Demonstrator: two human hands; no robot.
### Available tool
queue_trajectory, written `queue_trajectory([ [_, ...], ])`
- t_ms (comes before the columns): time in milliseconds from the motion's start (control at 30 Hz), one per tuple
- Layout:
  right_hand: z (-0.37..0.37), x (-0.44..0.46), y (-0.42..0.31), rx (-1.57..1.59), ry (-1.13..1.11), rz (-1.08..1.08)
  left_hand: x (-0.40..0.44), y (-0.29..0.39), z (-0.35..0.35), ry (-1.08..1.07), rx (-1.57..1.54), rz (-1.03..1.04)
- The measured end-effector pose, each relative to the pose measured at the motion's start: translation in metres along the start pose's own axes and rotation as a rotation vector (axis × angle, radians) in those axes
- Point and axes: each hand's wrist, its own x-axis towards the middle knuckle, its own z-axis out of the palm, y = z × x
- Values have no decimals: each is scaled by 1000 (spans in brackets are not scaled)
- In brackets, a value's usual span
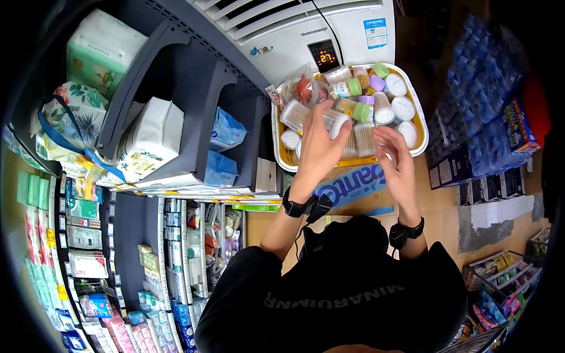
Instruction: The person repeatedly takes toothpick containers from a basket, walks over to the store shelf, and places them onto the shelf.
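Observation:
My left hand (318, 150) reaches into a white-rimmed yellow basket (421, 120), thumb and fingers around a clear tub of cotton swabs (335, 122). At the basket's front edge, my right hand (398, 166) has its fingers bent and apart, close to another swab tub (365, 139); nothing shows in its grasp. Several more round swab tubs (403, 108) lie about both hands. Small jars with green lids (354, 87) and purple lids (377, 83) sit among them. A clear bag with something red (303, 87) fills the back left corner.
The basket stands above a printed cardboard box (359, 191), against a white appliance (365, 41) with a lit display. Dark shelves (176, 65) with tissue packs (154, 138) rise on the left. Wrapped bottles (479, 100) are stacked on the right.

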Motion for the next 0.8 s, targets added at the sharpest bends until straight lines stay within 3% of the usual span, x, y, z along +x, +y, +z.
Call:
queue_trajectory([
  [800,-3,33,24,-237,-18,10,40,-14,40,-96,261,-48],
])
